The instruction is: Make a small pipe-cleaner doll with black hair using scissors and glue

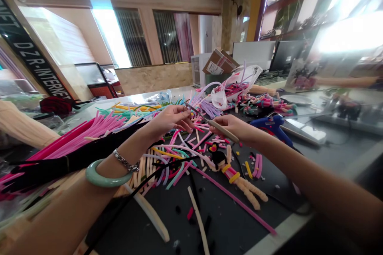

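My left hand (175,119) is closed in a pinch over the heap, its fingertips around something too small to make out. It wears a jade-green bangle and a bracelet on its wrist. My right hand (230,127) grips a slim tool with a beige handle (225,130) and a thin dark metal end; its exact kind does not show. That metal end reaches up and left beside my left fingertips. Below my right hand lies a pipe-cleaner doll (230,171) with black hair, a pink and yellow outfit and beige limbs.
Bundles of pink pipe cleaners (89,137) and black ones (80,159) lie at left. Cut pieces scatter over the dark table (221,223). A blue glue gun (272,127), finished dolls (275,103), a plastic bag (249,77) and a cardboard box (220,63) stand beyond.
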Motion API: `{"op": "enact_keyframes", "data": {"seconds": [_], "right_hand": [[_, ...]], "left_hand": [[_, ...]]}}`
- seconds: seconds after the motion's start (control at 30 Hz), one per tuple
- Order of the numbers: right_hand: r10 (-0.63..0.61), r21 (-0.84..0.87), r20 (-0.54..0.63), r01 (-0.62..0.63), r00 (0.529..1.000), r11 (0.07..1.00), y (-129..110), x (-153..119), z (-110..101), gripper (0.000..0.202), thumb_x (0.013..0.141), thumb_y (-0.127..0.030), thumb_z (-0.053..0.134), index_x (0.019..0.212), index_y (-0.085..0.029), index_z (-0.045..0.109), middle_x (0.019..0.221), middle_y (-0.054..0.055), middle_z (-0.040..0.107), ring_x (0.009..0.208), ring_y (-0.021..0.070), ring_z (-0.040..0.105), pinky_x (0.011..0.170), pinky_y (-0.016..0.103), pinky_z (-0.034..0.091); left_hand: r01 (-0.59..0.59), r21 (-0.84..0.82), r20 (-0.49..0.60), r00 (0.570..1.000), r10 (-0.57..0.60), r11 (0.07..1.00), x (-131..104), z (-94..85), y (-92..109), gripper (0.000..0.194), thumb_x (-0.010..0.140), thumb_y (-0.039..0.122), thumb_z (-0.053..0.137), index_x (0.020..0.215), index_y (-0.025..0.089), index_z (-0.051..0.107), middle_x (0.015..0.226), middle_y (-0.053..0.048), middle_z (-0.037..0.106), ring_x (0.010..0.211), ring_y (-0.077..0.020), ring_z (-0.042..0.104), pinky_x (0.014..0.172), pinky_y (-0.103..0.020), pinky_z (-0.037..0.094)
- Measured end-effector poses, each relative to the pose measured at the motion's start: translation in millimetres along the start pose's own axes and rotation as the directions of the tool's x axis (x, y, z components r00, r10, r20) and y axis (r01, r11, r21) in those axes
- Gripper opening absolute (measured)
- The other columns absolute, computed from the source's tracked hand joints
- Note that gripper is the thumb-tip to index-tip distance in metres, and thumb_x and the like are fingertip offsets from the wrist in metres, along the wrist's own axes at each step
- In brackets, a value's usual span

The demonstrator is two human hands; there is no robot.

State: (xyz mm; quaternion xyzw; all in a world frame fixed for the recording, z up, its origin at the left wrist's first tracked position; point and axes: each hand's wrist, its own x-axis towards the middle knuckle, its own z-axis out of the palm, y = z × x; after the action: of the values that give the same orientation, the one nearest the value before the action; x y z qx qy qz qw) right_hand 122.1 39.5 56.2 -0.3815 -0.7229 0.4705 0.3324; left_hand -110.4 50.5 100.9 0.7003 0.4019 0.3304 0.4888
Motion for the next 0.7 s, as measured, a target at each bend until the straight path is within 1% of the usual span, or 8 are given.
{"op": "enact_keyframes", "data": {"seconds": [0.1,0.27,0.4,0.53,0.7], "right_hand": [[0.003,0.004,-0.010,-0.003,1.000,1.000,2,1,-1,0.043,0.068,-0.056,0.073,0.070,-0.017,0.056,0.059,-0.006,0.041,0.053,0.0079,0.033,0.049,0.025,0.024],[0.024,-0.002,-0.018,-0.024,1.000,1.000,3,0,-3,0.044,0.068,-0.058,0.073,0.070,-0.017,0.056,0.058,-0.005,0.040,0.051,0.0077,0.032,0.046,0.024,0.023],[0.042,0.001,-0.013,-0.042,0.999,0.999,2,-3,-4,0.045,0.064,-0.057,0.076,0.067,-0.017,0.054,0.057,-0.005,0.041,0.049,0.0073,0.033,0.045,0.024,0.021],[0.049,0.061,-0.005,-0.048,0.999,0.997,6,-3,-3,0.047,0.066,-0.059,0.074,0.065,-0.019,0.049,0.057,-0.006,0.041,0.048,0.0073,0.034,0.044,0.024,0.023],[0.045,0.121,-0.020,-0.042,0.999,0.992,9,0,-3,0.048,0.067,-0.059,0.073,0.064,-0.020,0.046,0.059,-0.006,0.040,0.048,0.0072,0.034,0.044,0.024,0.025]], "left_hand": [[0.020,0.026,-0.017,1.000,-0.020,0.999,0,2.1,0,0.029,0.087,0.042,0.062,0.076,0.016,0.056,0.069,-0.005,0.073,0.061,-0.0171,0.070,0.068,-0.031,0.049],[0.032,0.041,-0.019,0.999,-0.031,0.999,1,3.2,-1,0.029,0.087,0.041,0.061,0.074,0.015,0.058,0.068,-0.005,0.073,0.061,-0.0165,0.070,0.067,-0.031,0.050],[0.018,0.050,-0.014,1.000,-0.017,0.999,3,4.2,-4,0.030,0.086,0.042,0.061,0.074,0.015,0.059,0.063,-0.003,0.071,0.059,-0.0151,0.068,0.066,-0.029,0.049],[0.001,0.052,0.005,1.000,-0.001,0.999,4,5.4,-7,0.031,0.085,0.044,0.063,0.072,0.016,0.058,0.052,0.000,0.065,0.056,-0.0146,0.067,0.063,-0.026,0.048],[0.003,0.049,0.029,1.000,-0.004,0.999,5,5.1,-10,0.030,0.084,0.043,0.064,0.073,0.016,0.059,0.055,-0.002,0.068,0.056,-0.0142,0.067,0.060,-0.024,0.047]]}}
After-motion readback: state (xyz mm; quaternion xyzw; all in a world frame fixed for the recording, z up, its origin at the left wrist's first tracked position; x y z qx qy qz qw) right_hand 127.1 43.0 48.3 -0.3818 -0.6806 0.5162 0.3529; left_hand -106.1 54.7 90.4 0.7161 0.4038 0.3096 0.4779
